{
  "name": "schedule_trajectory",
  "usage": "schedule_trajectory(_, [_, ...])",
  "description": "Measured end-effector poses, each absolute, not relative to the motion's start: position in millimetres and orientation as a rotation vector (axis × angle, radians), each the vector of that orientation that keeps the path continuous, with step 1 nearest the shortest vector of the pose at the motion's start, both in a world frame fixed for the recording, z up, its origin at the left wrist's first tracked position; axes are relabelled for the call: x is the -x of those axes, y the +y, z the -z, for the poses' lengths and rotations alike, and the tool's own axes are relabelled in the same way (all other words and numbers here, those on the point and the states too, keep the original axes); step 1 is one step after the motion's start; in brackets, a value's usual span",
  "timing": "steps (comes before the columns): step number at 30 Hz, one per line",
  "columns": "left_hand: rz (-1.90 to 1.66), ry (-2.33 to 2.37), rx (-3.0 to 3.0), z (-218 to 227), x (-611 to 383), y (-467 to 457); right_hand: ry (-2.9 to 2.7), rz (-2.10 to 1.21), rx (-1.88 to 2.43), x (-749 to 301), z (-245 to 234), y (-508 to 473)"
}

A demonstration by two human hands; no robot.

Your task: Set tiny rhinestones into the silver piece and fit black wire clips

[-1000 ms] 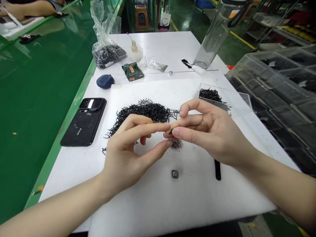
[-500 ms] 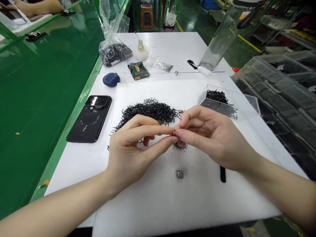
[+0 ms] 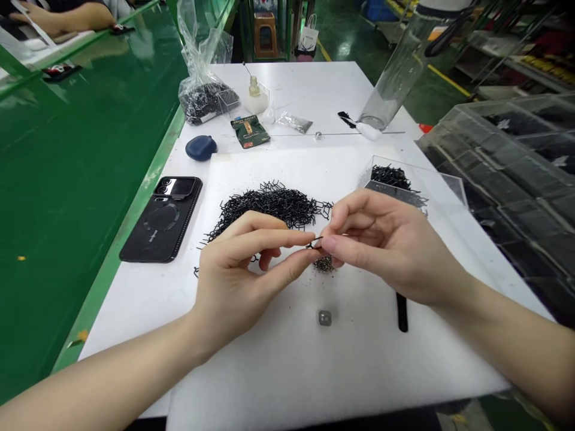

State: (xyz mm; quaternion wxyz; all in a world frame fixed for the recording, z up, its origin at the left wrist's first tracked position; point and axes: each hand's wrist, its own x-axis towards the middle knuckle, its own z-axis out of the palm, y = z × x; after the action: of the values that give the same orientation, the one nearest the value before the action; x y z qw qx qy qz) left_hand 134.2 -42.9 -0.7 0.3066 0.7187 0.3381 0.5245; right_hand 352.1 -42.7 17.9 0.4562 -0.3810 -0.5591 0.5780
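Observation:
Between the fingertips of both hands is a small black bent wire piece point(image 3: 316, 241). My left hand point(image 3: 249, 272) pinches its left end between thumb and index finger. My right hand point(image 3: 381, 245) pinches the other end, its remaining fingers curled. Just behind the hands lies a heap of similar black bent pieces point(image 3: 274, 203), partly covered by my left hand. Below my right fingertips sits a small pile of tiny metallic bits point(image 3: 323, 263). Closer to me, a small grey translucent square block point(image 3: 324, 318) rests on the white mat point(image 3: 287, 365).
A black phone point(image 3: 162, 218) lies at left beside a blue case point(image 3: 200, 147). Behind stand a bag of black pieces point(image 3: 206, 102) and a tilted-looking clear bottle point(image 3: 395, 84). A clear tray point(image 3: 449, 185) sits right; a black strip point(image 3: 402, 311) is under my right wrist.
The fingertips have drawn slightly apart, so more of the black wire piece shows between them. The whole view has shifted slightly.

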Motion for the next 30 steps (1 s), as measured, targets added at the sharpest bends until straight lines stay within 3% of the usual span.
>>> schedule_trajectory(7, [-1.32, 0.947, -1.925, 2, -131, -43, -1.684, -0.34, 1.163, -402, -32, -19])
schedule_trajectory(14, [-1.165, 0.751, -2.203, -3, -129, -43, -1.806, -0.173, 1.342, -466, -34, 11])
schedule_trajectory(22, [-0.865, 0.681, -2.384, 7, -126, -51, -1.789, -0.366, 1.414, -472, -53, 3])
schedule_trajectory(25, [-0.757, 0.695, -2.395, 11, -126, -55, -1.986, -0.8, 1.516, -465, -70, -15])
schedule_trajectory(27, [-0.724, 0.718, -2.372, 12, -127, -56, -2.195, -1.268, 1.78, -456, -71, -23])
schedule_trajectory(30, [-0.712, 0.754, -2.38, 12, -128, -56, -2.412, -1.362, 2.007, -444, -60, -25])
